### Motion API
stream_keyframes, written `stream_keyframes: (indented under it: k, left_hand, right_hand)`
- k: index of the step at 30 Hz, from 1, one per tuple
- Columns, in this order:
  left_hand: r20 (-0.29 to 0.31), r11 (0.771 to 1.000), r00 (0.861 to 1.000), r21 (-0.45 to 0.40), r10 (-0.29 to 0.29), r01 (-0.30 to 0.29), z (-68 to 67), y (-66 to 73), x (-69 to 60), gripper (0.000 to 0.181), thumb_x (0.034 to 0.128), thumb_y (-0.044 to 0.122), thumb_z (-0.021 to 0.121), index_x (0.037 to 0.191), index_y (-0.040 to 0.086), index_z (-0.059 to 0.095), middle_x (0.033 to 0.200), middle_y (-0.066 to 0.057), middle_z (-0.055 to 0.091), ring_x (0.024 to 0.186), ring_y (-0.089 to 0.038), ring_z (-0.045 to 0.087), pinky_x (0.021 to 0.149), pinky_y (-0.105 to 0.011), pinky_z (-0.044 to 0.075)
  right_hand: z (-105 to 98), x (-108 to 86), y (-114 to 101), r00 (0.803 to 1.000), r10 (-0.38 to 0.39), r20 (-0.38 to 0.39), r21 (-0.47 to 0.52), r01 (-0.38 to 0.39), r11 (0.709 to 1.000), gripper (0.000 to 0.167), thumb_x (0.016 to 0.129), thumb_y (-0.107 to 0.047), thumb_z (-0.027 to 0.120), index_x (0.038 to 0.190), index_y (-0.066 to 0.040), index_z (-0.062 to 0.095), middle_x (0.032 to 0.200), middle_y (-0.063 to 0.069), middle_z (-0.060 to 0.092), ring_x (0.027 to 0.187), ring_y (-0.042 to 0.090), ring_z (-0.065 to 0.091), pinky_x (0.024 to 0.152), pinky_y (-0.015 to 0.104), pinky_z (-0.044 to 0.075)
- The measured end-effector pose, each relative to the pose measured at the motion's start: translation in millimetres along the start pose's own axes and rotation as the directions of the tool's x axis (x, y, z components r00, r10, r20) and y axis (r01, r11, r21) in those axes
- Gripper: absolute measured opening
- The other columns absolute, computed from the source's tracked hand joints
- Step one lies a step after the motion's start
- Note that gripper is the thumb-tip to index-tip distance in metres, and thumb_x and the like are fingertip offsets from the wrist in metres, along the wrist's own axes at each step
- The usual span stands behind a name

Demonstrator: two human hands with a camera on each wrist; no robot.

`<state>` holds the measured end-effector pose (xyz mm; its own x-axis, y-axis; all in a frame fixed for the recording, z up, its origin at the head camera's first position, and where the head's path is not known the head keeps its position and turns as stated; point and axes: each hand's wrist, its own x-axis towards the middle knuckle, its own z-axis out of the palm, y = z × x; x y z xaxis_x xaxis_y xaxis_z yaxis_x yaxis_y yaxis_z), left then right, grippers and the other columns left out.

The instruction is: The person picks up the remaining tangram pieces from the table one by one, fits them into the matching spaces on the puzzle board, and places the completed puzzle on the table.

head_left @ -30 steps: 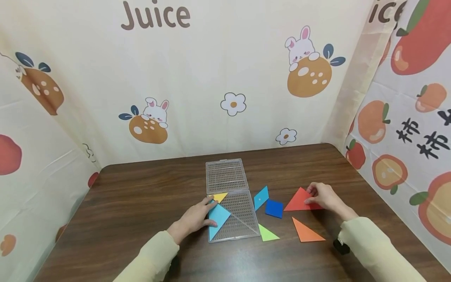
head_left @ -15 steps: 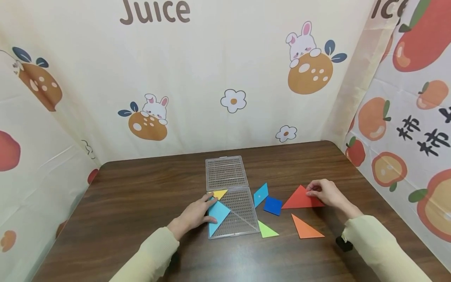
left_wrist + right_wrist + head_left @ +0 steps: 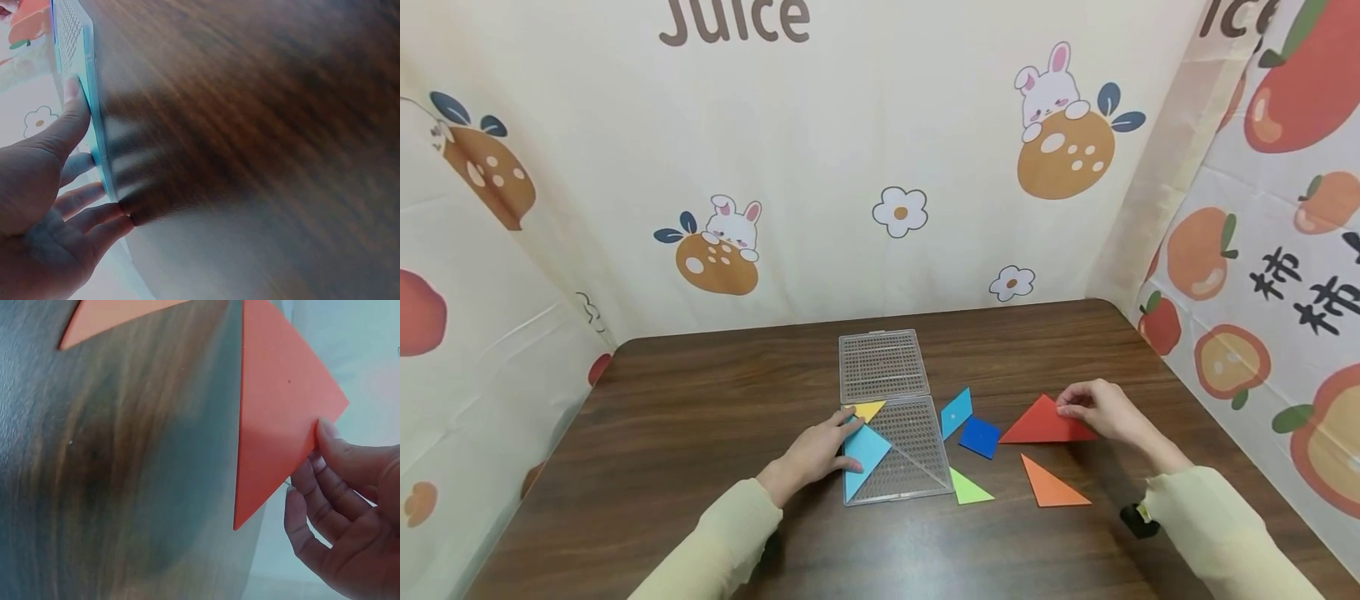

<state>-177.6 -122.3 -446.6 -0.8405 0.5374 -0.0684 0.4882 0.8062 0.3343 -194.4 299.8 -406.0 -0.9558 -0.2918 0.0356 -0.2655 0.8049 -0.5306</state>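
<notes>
My right hand [image 3: 1108, 410] pinches the large red triangle [image 3: 1041, 423] by its right slanting edge. In the right wrist view the thumb lies on the top face of the red triangle [image 3: 284, 406], which stands tilted with its long edge off the table. My left hand [image 3: 812, 454] rests at the left side of the hinged clear plastic case [image 3: 917, 433], fingers extended and thumb on the large light blue triangle [image 3: 868, 454]. That piece lies in the near half of the case, beside a yellow triangle [image 3: 869, 411] partly under the fingertips.
Right of the case lie a light blue parallelogram [image 3: 957, 413], a dark blue square [image 3: 980, 437], a light green triangle [image 3: 969, 488] and an orange triangle [image 3: 1054, 483]. The case's open lid half [image 3: 882, 367] points toward the printed curtain [image 3: 820, 150] behind the brown table [image 3: 722, 392].
The red triangle has tilted up slightly at its right side in my right hand, which has moved a little to the right. The left hand stays on the case. The head view has shifted slightly.
</notes>
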Motion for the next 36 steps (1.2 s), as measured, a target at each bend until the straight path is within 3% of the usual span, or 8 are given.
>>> stream_keyframes:
  k: [5,12,16,27,36]
  left_hand:
    - [0.004,1.000,1.000,0.007,-0.003,0.003,0.3,-0.5,0.5,0.068,0.0737,0.039,0.064,0.129,0.002,0.046,0.137,-0.019,0.033,0.117,-0.035,0.042,0.087,-0.042,0.041]
    - [-0.005,1.000,1.000,0.015,0.000,0.000,1.4,-0.9,-0.1,0.068,0.0733,0.039,0.064,0.128,0.003,0.046,0.136,-0.019,0.033,0.115,-0.035,0.043,0.085,-0.043,0.043]
    - [-0.003,1.000,1.000,0.021,-0.001,0.001,1.0,-0.4,-0.4,0.068,0.0736,0.039,0.064,0.129,0.003,0.046,0.136,-0.018,0.033,0.114,-0.035,0.045,0.085,-0.043,0.043]
    - [0.001,1.000,1.000,0.031,-0.004,0.004,-2.6,1.9,0.2,0.068,0.0740,0.039,0.064,0.129,0.003,0.046,0.136,-0.019,0.034,0.112,-0.035,0.046,0.084,-0.043,0.043]
    - [-0.005,0.999,1.000,0.039,0.004,-0.004,-0.9,1.3,0.3,0.068,0.0734,0.039,0.064,0.128,0.002,0.046,0.135,-0.019,0.034,0.112,-0.035,0.046,0.084,-0.043,0.044]
  right_hand:
    - [-3,-4.8,-11,1.000,0.021,0.008,0.026,-0.021,0.999,0.007,0.078,-0.012,0.067,0.081,-0.006,0.065,0.075,0.000,0.059,0.070,0.016,0.049,0.061,0.029,0.043]
    - [4,-6.6,-27,0.997,-0.077,-0.023,0.102,0.079,0.992,0.008,0.079,-0.014,0.067,0.077,-0.007,0.064,0.070,-0.002,0.058,0.064,0.014,0.046,0.055,0.026,0.039]
    - [10,-4.9,-40,0.997,-0.080,-0.016,0.121,0.082,0.989,0.006,0.080,-0.012,0.065,0.077,-0.007,0.065,0.070,-0.002,0.058,0.063,0.013,0.046,0.054,0.024,0.039]
    - [28,1.4,-73,0.997,-0.052,0.057,0.192,0.040,0.981,0.004,0.082,-0.009,0.063,0.081,-0.006,0.066,0.073,-0.002,0.059,0.065,0.015,0.048,0.055,0.024,0.041]
    - [45,8.0,-89,0.990,0.051,0.128,0.318,-0.090,0.944,0.005,0.083,-0.010,0.062,0.081,-0.006,0.065,0.074,0.003,0.057,0.065,0.018,0.046,0.053,0.028,0.041]
